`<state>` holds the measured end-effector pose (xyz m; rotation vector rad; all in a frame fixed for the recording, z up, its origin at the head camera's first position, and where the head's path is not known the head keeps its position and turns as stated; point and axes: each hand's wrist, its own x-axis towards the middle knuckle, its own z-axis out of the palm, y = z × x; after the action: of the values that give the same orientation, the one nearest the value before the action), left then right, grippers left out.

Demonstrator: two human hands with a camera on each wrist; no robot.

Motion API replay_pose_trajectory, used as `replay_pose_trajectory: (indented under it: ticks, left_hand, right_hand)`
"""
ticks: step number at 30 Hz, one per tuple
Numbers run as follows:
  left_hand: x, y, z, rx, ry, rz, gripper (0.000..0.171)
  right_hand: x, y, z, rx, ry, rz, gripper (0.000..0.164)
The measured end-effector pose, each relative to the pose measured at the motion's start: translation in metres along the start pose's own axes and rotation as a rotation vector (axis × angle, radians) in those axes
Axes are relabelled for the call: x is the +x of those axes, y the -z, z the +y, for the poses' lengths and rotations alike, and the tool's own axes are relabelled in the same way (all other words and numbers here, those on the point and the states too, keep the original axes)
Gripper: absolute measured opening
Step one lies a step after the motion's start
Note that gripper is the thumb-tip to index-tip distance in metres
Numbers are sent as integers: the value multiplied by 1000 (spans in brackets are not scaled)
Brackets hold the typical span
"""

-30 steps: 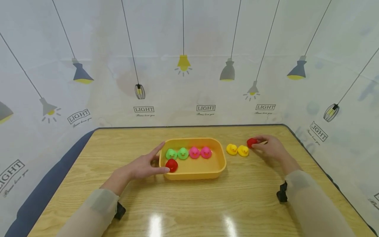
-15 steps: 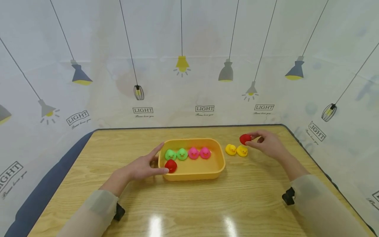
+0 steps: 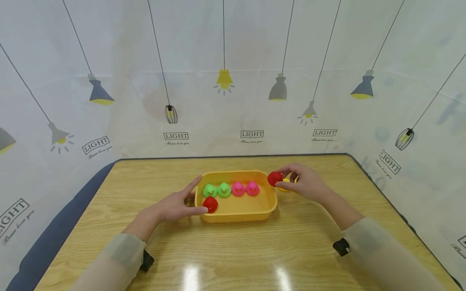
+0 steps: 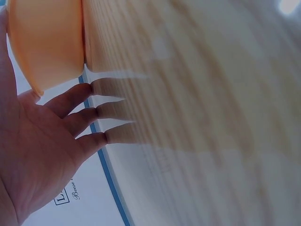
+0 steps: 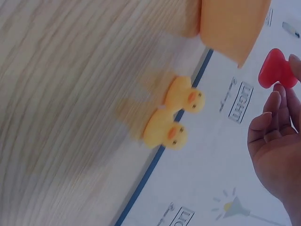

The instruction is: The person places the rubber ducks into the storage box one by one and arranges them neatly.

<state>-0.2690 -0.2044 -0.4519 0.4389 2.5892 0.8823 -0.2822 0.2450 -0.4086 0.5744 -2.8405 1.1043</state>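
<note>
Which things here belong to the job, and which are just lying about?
Seemingly part of it:
red toy in the right fingers
tub at the left fingers
green ducks, pink ducks, second red toy inside
probably yellow ducks

Just around:
table
lamp-print backdrop

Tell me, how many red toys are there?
2: one red toy sits in the near-left corner of the orange tray; the second red toy is held in the right hand.
</note>
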Motion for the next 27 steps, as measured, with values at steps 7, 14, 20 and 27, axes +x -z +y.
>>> replay_pose_trajectory:
  ticks: [7, 14, 20, 27]
  left_hand:
    - [0, 0, -3, 15, -26, 6, 116]
    - [1, -1, -4, 10, -24, 6, 116]
    - [2, -2, -5, 9, -11, 7, 115]
    - [2, -1, -5, 8, -27, 9, 115]
  right_hand:
    - [4, -25, -24, 20, 90, -47, 36]
    - [9, -49, -37, 84, 109, -137, 34]
    - [12, -62, -47, 98, 85, -193, 37]
    - [17, -74, -57, 82, 83, -194, 38]
